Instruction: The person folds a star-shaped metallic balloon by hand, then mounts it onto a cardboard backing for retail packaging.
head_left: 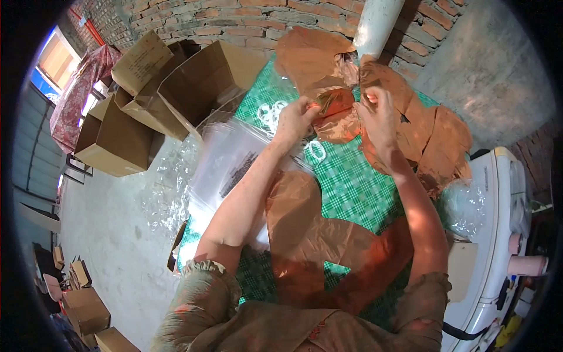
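Both hands are over a green checked cloth (pixel 352 188), at a crumpled sheet of thin orange-brown foil (pixel 337 129). My left hand (pixel 297 119) pinches the sheet's left edge between thumb and fingers. At its right side, my right hand (pixel 378 114) has its fingers closed on the same foil. More brown foil (pixel 314 53) spreads behind the hands, and another piece (pixel 416 117) lies to the right. A large foil shape (pixel 299 234) rests nearer my body. White rings (pixel 271 115) lie left of my left hand, and one more ring (pixel 316 151) is below it.
Clear plastic bags (pixel 231 155) are stacked left of my left forearm. Open cardboard boxes (pixel 202 79) stand at the back left. A white pipe (pixel 377 26) rises behind the cloth. On the right is a white appliance (pixel 484 199) beside clear plastic wrap (pixel 463 205).
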`<state>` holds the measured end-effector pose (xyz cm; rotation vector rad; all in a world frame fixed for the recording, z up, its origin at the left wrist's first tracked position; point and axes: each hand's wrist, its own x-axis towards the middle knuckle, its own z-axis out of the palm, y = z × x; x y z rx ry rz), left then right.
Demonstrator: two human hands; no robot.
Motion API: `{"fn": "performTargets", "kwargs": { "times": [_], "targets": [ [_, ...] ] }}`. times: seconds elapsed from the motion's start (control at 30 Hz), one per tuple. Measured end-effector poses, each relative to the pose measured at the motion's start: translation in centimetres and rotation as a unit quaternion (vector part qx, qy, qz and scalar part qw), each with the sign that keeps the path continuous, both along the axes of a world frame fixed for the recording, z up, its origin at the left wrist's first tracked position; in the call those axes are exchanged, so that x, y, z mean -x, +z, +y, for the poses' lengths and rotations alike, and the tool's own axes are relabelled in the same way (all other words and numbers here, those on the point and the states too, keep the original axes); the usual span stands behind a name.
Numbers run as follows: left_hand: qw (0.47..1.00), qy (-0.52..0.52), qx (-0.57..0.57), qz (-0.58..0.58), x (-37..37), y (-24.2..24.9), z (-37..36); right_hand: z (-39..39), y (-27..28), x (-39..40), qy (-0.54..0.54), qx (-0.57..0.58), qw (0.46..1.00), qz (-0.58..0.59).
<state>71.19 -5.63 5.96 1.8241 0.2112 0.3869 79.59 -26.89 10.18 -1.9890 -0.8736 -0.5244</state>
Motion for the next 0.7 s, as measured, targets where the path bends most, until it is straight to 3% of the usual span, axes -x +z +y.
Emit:
{"fn": "performTargets", "kwargs": {
  "times": [0.07, 0.17, 0.23, 0.47, 0.6, 0.7],
  "targets": [
    [1.000, -0.002, 0.004, -0.009, 0.0, -0.1, 0.0, -2.8, 0.5, 0.6, 0.029, 0.119, 0.992, -0.029],
    [0.999, 0.006, -0.032, -0.009, -0.4, -0.7, 0.2, -4.8, -0.6, 1.7, 0.162, 0.213, 0.952, -0.148],
    [0.999, 0.007, -0.039, -0.013, -0.8, -1.3, 0.3, -5.0, -2.3, 1.6, 0.147, 0.219, 0.954, -0.143],
    [0.999, 0.003, -0.033, -0.004, 0.4, 0.7, -0.1, -2.7, -4.1, 1.3, 0.096, 0.199, 0.971, -0.091],
    [1.000, -0.014, 0.023, 0.011, 0.7, 1.2, -0.4, -1.8, -3.0, 1.1, 0.097, 0.110, 0.989, 0.021],
    [1.000, -0.006, -0.008, -0.014, 0.1, 0.2, -0.1, -1.3, -2.8, 0.5, 0.112, 0.058, 0.989, 0.074]
  ]
}}
